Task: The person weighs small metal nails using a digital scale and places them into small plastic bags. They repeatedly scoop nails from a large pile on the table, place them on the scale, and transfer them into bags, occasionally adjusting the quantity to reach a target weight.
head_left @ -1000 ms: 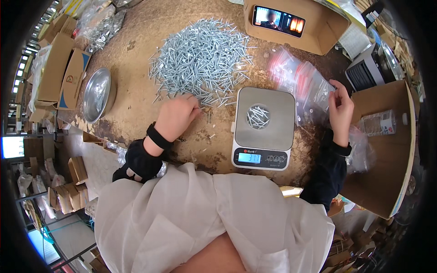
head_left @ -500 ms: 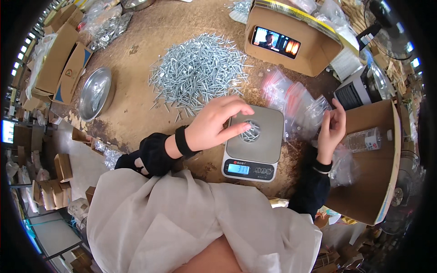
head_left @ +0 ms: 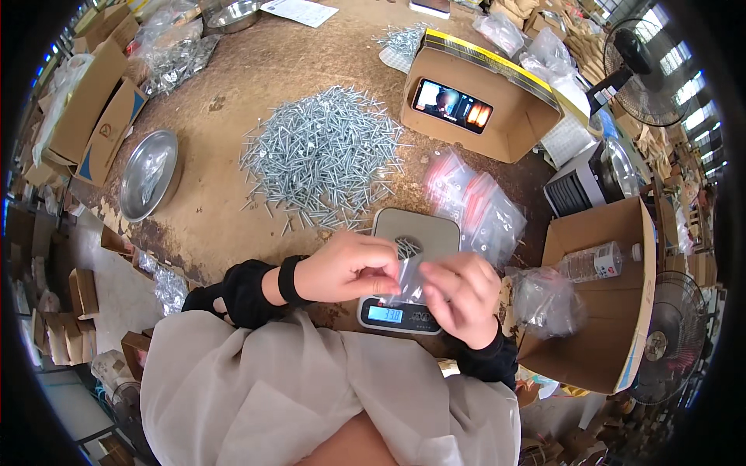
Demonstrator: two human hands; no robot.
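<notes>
Over the near half of a digital scale (head_left: 416, 223), my left hand (head_left: 346, 268) pinches a small clear plastic bag (head_left: 409, 283). On the other side of the bag, my right hand (head_left: 464, 297) has its thumb and forefinger closed at the bag's edge, its fingertips a little blurred. A small heap of silver screws (head_left: 406, 248) rests on the scale's plate, partly hidden behind the bag and hands. The scale's display (head_left: 385, 314) is lit blue. Beyond my left hand lies a large pile of loose screws (head_left: 322, 155) on the worn brown table (head_left: 210, 179).
Flat zip bags (head_left: 478, 203) lie right of the scale. An open carton (head_left: 594, 311) at the right holds a plastic bottle (head_left: 594, 262) and crumpled plastic. A phone (head_left: 453, 106) leans inside another box (head_left: 517, 128). A metal bowl (head_left: 150, 177) stands at the left.
My right hand has come left from beside the zip bags to the scale. My left hand has drawn back from the screws on the plate, and a plastic bag is now between my hands.
</notes>
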